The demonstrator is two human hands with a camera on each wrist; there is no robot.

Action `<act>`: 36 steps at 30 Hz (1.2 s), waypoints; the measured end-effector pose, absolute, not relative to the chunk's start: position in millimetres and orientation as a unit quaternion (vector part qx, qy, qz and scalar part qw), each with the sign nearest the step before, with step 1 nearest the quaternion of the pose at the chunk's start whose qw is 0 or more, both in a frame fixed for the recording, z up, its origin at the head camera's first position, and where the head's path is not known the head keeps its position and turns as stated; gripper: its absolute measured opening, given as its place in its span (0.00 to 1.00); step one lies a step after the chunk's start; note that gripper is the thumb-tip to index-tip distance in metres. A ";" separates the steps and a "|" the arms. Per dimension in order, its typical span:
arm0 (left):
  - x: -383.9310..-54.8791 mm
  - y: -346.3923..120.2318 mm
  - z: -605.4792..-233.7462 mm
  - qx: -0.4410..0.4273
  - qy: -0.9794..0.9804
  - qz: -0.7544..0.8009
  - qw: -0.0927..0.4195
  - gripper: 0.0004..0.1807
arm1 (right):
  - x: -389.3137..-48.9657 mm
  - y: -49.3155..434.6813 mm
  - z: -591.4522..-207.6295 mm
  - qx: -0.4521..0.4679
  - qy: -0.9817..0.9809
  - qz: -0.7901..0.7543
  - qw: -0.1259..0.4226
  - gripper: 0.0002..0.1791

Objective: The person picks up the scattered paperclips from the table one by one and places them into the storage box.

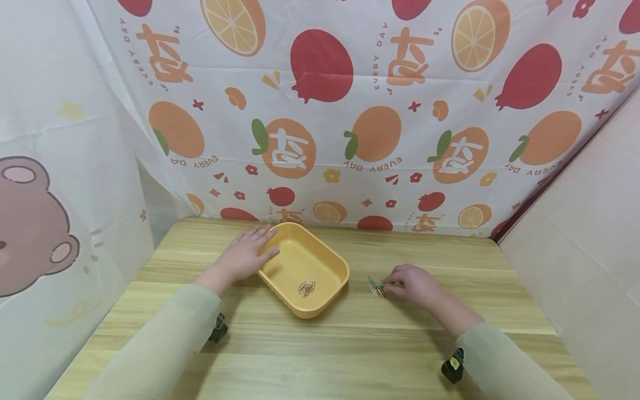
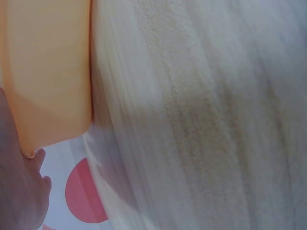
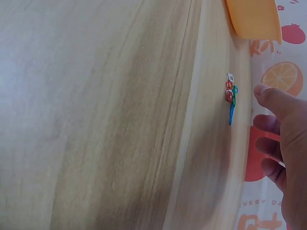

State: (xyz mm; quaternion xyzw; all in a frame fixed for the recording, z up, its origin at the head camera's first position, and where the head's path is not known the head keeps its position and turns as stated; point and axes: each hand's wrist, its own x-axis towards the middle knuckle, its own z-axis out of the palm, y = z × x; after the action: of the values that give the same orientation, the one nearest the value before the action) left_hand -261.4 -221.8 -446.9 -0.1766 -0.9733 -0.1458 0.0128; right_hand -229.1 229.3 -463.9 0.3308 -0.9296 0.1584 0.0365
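A yellow plastic basin [image 1: 290, 256] sits at an angle on the wooden table, with several small coloured paper clips [image 1: 307, 288] inside near its front end. My left hand [image 1: 244, 256] rests over the basin's left rim, fingers spread and thumb reaching inward. In the left wrist view that hand [image 2: 21, 187] lies by the basin's upper edge. To the right of the basin is a small pile of red, green, blue and white paper clips [image 3: 230, 93]. Beside this pile, my right hand [image 1: 412, 284] has its fingertips close over it; the right wrist view shows loosely bent fingers with nothing visible between them.
The wooden table top [image 1: 320, 361] runs back to a fruit-print cloth [image 1: 325, 128]. White cloth walls stand on both sides, the left one [image 1: 100, 166] with a bear print. A small black device [image 1: 452, 366] is strapped at each wrist.
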 end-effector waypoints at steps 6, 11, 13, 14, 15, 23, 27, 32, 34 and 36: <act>-261.3 -222.5 -447.3 -0.176 -0.973 -0.146 0.012 0.39 | -230.0 227.5 -465.4 0.334 -0.929 0.154 0.025 0.07; -261.9 -223.1 -448.3 -0.175 -0.974 -0.142 0.012 0.38 | -232.5 225.4 -468.0 0.341 -0.930 0.134 0.018 0.08; -261.6 -223.1 -447.9 -0.174 -0.975 -0.139 0.012 0.39 | -233.9 224.9 -469.4 0.341 -0.931 0.129 0.017 0.08; -261.4 -223.0 -447.7 -0.174 -0.975 -0.138 0.011 0.40 | -234.6 224.8 -470.4 0.340 -0.932 0.126 0.016 0.08; -261.3 -222.9 -447.2 -0.176 -0.975 -0.138 0.012 0.40 | -235.5 224.8 -471.5 0.339 -0.933 0.122 0.015 0.08; -261.1 -222.7 -445.5 -0.180 -0.974 -0.134 0.023 0.42 | -241.0 225.0 -475.6 0.348 -0.931 0.107 0.011 0.07; -261.7 -222.5 -445.5 -0.180 -0.975 -0.130 0.021 0.42 | -242.1 225.0 -475.6 0.354 -0.930 0.099 0.010 0.07; -262.2 -222.6 -446.4 -0.175 -0.976 -0.125 0.013 0.41 | -242.8 225.0 -476.4 0.365 -0.927 0.086 0.020 0.06; -262.2 -222.7 -447.0 -0.175 -0.976 -0.126 0.012 0.40 | -242.6 224.7 -476.3 0.369 -0.925 0.085 0.025 0.05; -262.0 -222.7 -447.2 -0.176 -0.976 -0.124 0.012 0.40 | -242.4 224.2 -476.2 0.372 -0.924 0.084 0.028 0.04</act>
State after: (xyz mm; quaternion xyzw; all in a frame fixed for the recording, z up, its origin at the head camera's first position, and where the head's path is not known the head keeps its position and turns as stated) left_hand -262.0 -222.7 -447.2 -0.1761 -0.9765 -0.1238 0.0115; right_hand -242.4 224.2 -476.2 0.3717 -0.9241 0.0844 0.0278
